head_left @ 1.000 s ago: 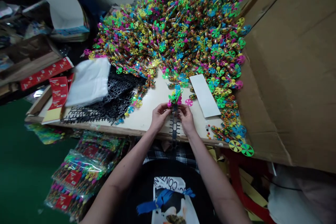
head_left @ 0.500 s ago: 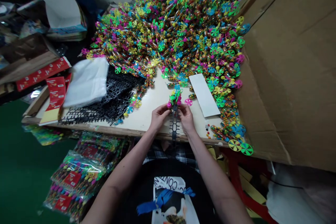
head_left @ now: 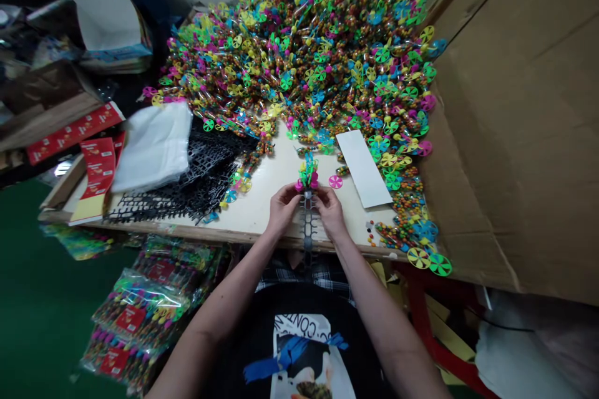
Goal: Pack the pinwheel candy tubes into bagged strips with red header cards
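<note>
Over the table's front edge, a black plastic strip with slotted clips along both sides [head_left: 307, 224] hangs toward my lap. Bright candy toys with small fan tops [head_left: 307, 176], in pink, green, yellow and blue, are bunched at its far end. My left hand [head_left: 284, 207] pinches that end from the left. From the right, my right hand [head_left: 330, 209] closes its fingers on the same end. Exactly which part each fingertip presses is hidden. A single pink fan [head_left: 336, 182] lies just beyond my right hand.
A large heap of candy-filled fan toys [head_left: 299, 56] covers the back. To the left lie black strips [head_left: 210, 162], clear bags [head_left: 154, 143] and red cards [head_left: 99, 162]. A white card [head_left: 364, 168] is at right, beside a cardboard box [head_left: 510, 124]. Packed bags [head_left: 131, 318] sit below left.
The strip's far end and the toys on it have shifted slightly left, and the strip's face catches more light. Both hands stay in nearly the same place.
</note>
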The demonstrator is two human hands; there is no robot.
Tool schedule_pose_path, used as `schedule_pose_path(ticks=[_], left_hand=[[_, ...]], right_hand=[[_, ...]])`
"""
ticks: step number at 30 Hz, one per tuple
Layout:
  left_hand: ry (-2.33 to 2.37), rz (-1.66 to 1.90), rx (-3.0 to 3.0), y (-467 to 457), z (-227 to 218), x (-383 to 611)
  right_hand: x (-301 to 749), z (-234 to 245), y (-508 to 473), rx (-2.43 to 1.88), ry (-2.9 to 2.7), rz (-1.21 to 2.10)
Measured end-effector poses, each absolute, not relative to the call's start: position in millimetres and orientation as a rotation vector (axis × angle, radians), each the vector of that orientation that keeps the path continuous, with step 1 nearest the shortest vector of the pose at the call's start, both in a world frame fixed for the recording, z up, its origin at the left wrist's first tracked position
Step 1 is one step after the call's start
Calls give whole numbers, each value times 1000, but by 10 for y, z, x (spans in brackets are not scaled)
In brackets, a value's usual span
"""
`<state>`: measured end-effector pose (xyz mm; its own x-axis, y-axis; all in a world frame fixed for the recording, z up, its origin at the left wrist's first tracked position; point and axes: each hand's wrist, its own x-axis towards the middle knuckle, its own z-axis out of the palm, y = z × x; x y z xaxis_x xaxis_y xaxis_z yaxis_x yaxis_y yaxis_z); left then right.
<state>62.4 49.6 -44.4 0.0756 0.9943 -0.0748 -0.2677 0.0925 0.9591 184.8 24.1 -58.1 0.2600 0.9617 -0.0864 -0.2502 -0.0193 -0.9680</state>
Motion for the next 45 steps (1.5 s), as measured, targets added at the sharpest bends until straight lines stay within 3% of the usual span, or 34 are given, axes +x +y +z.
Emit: schedule_pose_path(ticks=[16,27,37,45], left_hand=[[1047,1200,1086,439,-413,656],[1081,1283,1186,473,-396,605],[1142,1138,1230,612,-331,390],[1317,1224,1252,1449,-178,12]], right_hand=[[1870,-552,140,-1309,-1062,987],[1849,-468,172,-1555,-1344,559],[2161,-289,396,-1516,-1534,726],[2200,-177,1560,-1770,-1492,729]])
